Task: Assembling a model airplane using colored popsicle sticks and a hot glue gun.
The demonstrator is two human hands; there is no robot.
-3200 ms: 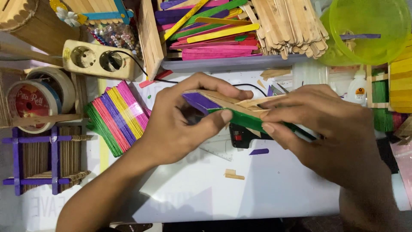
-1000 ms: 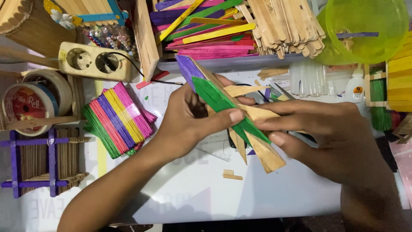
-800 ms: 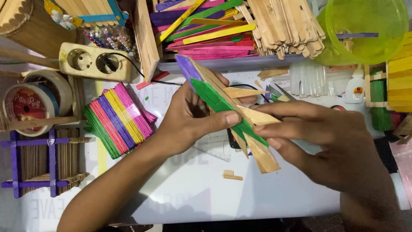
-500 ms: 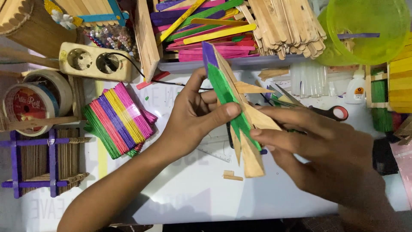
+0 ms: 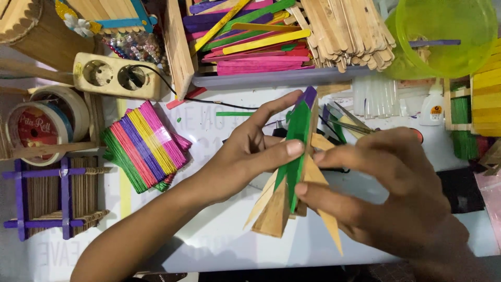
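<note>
Pinching the stick model [image 5: 292,172] firmly with both my left hand [image 5: 237,162] and right hand [image 5: 386,193], I keep it steady.

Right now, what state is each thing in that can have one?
Stick model: held upright off the table by both hands.
Left hand: gripping it.
Right hand: gripping it.
Power strip: one black plug in.
Glue bottle: upright, capped.
Coloured stick fan: lying flat.

**Bright craft-stick colours on a white table**

The stick model [image 5: 293,162] has a green strip, a purple tip and plain tan wood. The striped stick mat [image 5: 143,146] runs green, red, purple, yellow, pink. The bowl [image 5: 443,34] is translucent lime-yellow. The socket strip [image 5: 112,77] is cream.
</note>
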